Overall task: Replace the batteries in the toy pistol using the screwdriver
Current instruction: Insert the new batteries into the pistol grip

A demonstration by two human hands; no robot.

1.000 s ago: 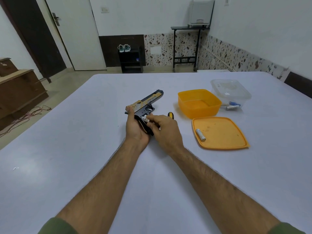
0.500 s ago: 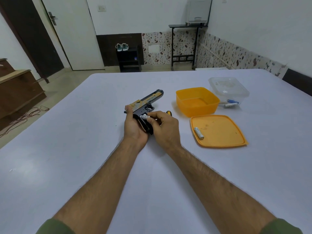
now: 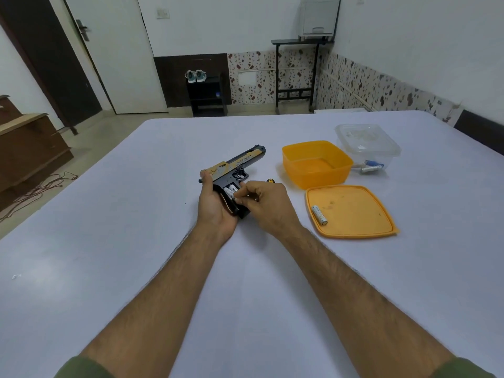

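A black and gold toy pistol (image 3: 240, 165) lies on its side on the white table, barrel pointing away to the right. My left hand (image 3: 215, 205) holds its grip from the left, thumb on the rear of the slide. The grip's compartment is uncovered and shows white batteries (image 3: 231, 190). My right hand (image 3: 266, 205) pinches one of those batteries with curled fingers at the compartment. Only the yellow-black tip of the screwdriver (image 3: 270, 181) peeks out behind my right hand. One loose battery (image 3: 319, 214) lies on the orange lid (image 3: 354, 214).
An orange box (image 3: 316, 163) stands right of the pistol, with a clear plastic box (image 3: 366, 140) behind it. Loose batteries (image 3: 371, 167) lie beside the clear box. The table's far edge borders the floor, a stand and a door.
My right hand's fingers have shifted slightly lower on the grip, and more of the batteries in the compartment shows. The left hand and pistol have stayed in place.
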